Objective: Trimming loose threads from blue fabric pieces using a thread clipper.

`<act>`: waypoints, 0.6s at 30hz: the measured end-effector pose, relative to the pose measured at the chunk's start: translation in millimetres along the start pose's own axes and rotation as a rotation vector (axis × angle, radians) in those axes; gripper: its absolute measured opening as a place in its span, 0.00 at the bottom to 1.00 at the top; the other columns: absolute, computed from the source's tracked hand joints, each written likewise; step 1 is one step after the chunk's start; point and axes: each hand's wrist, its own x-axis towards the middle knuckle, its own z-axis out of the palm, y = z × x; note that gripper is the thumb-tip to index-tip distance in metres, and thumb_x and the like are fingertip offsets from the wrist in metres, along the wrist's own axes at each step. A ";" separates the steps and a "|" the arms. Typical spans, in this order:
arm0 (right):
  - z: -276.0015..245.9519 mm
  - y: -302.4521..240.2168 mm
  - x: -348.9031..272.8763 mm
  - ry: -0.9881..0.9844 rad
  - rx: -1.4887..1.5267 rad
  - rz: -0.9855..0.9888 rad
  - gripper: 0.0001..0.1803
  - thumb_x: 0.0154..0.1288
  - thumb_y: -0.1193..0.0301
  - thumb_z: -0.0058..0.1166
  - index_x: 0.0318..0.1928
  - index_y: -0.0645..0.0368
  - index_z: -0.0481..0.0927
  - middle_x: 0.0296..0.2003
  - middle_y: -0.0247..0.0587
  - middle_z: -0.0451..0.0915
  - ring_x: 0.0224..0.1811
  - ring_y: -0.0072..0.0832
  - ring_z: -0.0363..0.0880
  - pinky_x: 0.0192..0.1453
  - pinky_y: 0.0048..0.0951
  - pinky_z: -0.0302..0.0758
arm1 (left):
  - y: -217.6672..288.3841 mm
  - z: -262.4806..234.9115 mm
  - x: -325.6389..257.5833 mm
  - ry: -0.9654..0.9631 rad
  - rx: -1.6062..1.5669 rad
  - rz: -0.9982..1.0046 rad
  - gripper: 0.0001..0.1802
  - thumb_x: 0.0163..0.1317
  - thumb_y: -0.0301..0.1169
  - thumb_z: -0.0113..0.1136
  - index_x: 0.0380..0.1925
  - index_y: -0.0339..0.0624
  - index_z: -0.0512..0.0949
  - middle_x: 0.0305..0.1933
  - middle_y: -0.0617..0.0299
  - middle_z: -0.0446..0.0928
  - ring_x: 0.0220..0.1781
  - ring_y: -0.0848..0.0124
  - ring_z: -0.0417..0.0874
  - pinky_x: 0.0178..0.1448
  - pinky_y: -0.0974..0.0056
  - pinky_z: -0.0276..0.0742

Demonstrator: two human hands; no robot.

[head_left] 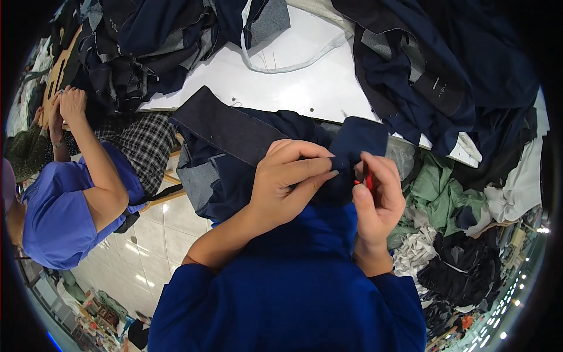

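In front of my chest, my left hand pinches the edge of a dark navy garment between thumb and fingertips. The garment lies over my lap and up to the table edge, with a long dark band stretching to the upper left and a grey underside showing. My right hand is closed around small red thread snips, close to the pinched cloth. The tips of the snips are partly hidden by my fingers, so whether they touch the cloth I cannot tell.
Piles of dark garments lie on the white table, with more navy cloth at the far right. Heaped green fabric and black scraps sit on my right. A co-worker in a purple-blue shirt works at my left.
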 end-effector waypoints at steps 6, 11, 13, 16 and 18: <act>1.9 -9.5 0.8 -0.069 -0.206 -0.090 0.21 0.49 0.80 0.62 0.47 0.67 0.78 0.38 0.43 0.75 0.27 0.19 0.69 0.28 0.15 0.66 | -3.0 1.7 -2.0 0.027 0.067 0.099 0.10 0.43 0.19 0.63 0.29 0.43 0.81 0.33 0.66 0.78 0.33 0.71 0.76 0.44 0.65 0.64; 4.5 -11.7 0.2 -0.066 -0.236 -0.106 0.21 0.48 0.82 0.62 0.46 0.66 0.79 0.41 0.46 0.77 0.27 0.19 0.71 0.27 0.16 0.68 | -3.9 1.5 -3.2 0.050 0.097 0.111 0.12 0.41 0.18 0.62 0.30 0.43 0.82 0.33 0.66 0.78 0.34 0.70 0.76 0.45 0.64 0.63; 4.4 -13.5 0.1 -0.074 -0.238 -0.096 0.21 0.48 0.82 0.62 0.46 0.66 0.79 0.41 0.48 0.78 0.28 0.19 0.72 0.27 0.16 0.68 | -5.1 1.7 -4.0 0.064 0.106 0.107 0.13 0.41 0.18 0.62 0.30 0.43 0.82 0.33 0.66 0.78 0.35 0.69 0.76 0.45 0.64 0.63; 4.5 -13.6 0.6 -0.080 -0.249 -0.071 0.20 0.48 0.82 0.62 0.46 0.67 0.79 0.42 0.49 0.78 0.31 0.23 0.76 0.31 0.17 0.72 | -6.5 1.8 -4.3 0.067 0.126 0.134 0.14 0.40 0.18 0.62 0.30 0.44 0.82 0.33 0.67 0.78 0.35 0.69 0.75 0.46 0.63 0.63; 4.8 -10.1 1.7 -0.078 -0.265 -0.125 0.20 0.48 0.82 0.61 0.46 0.67 0.79 0.41 0.50 0.78 0.35 0.28 0.79 0.36 0.20 0.75 | -6.2 2.1 -4.1 0.085 0.171 0.155 0.15 0.38 0.18 0.63 0.30 0.45 0.82 0.34 0.67 0.78 0.36 0.68 0.75 0.46 0.63 0.63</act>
